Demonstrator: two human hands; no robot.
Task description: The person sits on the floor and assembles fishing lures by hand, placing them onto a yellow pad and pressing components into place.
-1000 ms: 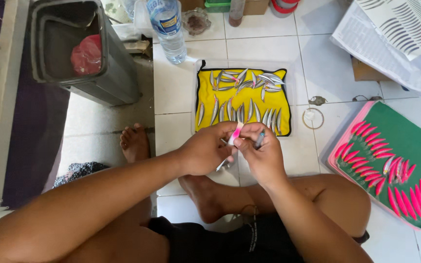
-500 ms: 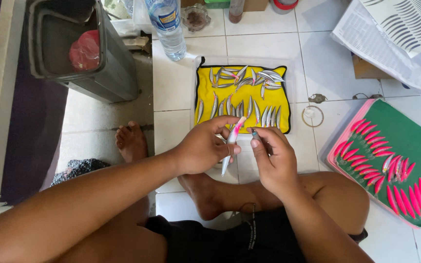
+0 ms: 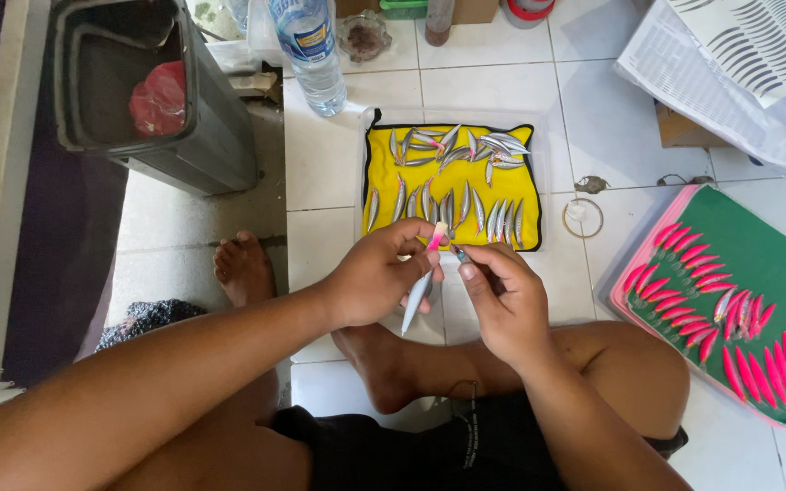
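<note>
My left hand [image 3: 377,278] pinches a slim fish-shaped lure [image 3: 420,289], silver with a pink head, held upright-tilted over the tiled floor. My right hand [image 3: 504,300] holds a small thin tool [image 3: 459,254] whose tip meets the lure's pink end. Just beyond both hands lies a yellow cloth [image 3: 502,195] with black edging, covered with several silver lures. At the right a green board [image 3: 766,264] with a pink rim carries several pink lures in rows.
I sit cross-legged on white tiles. A grey bin [image 3: 184,136] with a red bag inside stands at the far left. A clear water bottle [image 3: 309,45] stands beyond the cloth. Sheets of printed decals [image 3: 757,55] lie at the far right. A thin ring [image 3: 583,218] lies between cloth and board.
Both hands have shifted slightly nearer me with the lure; my right hand's tool has moved onto the lure's pink end. The view has tilted a little.
</note>
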